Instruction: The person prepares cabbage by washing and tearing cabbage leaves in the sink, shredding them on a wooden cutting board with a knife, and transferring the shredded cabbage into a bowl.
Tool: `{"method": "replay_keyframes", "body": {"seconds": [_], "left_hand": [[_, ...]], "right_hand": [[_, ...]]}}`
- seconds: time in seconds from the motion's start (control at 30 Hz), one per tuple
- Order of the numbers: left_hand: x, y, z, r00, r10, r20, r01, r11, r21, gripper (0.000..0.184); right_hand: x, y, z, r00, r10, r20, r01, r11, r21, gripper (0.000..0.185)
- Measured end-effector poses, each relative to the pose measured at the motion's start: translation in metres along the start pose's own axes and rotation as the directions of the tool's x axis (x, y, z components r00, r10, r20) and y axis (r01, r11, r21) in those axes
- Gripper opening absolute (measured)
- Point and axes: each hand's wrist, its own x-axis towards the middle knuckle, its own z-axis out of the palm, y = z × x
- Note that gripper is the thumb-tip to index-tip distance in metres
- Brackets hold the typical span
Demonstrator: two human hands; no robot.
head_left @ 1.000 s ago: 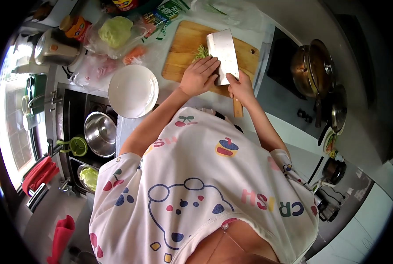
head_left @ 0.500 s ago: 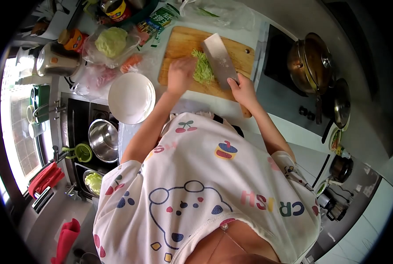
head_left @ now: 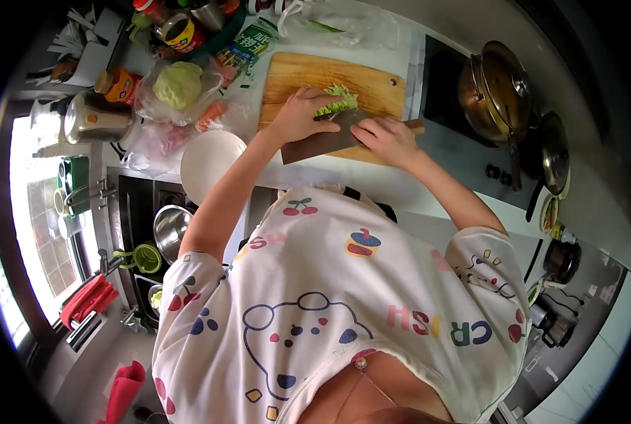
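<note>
A pile of shredded green vegetable [head_left: 339, 101] lies on the wooden cutting board [head_left: 294, 69]. My left hand [head_left: 303, 116] reaches over its near left side, fingers stretched across the shreds and thumb apart above the blade. The cleaver [head_left: 308, 146] is turned sideways, its broad blade along the near side of the pile and pointing left. My right hand [head_left: 389, 141] is closed over the cleaver where blade meets handle; the wooden handle end sticks out on the right. Whether the blade touches the board is hard to see.
Left of the board stand a white bowl [head_left: 206, 162], a bagged cabbage [head_left: 177, 85] and other bagged food. A sink with a metal bowl [head_left: 172, 230] is nearer me. On the right, a lidded pot [head_left: 495, 92] sits on the stove. A plastic bag [head_left: 372, 25] lies behind the board.
The cleaver has swung from upright-pointing to sideways, its blade now near the board's front. My left hand has moved right onto the shreds, and the pile is bunched farther right.
</note>
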Motion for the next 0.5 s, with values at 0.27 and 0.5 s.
{"method": "replay_keyframes", "body": {"seconds": [0.27,0.5], "left_hand": [[0.005,-0.024,0.031,0.975,-0.159,-0.155,0.190,0.959,0.212,0.061],[0.031,-0.007,0.035,0.980,-0.156,-0.126,0.174,0.973,0.154,0.051]], "right_hand": [[-0.009,0.008,0.004,1.000,-0.017,0.016,0.017,1.000,-0.019,0.022],[-0.015,0.008,0.001,0.999,0.015,0.043,-0.015,1.000,0.010,0.020]]}}
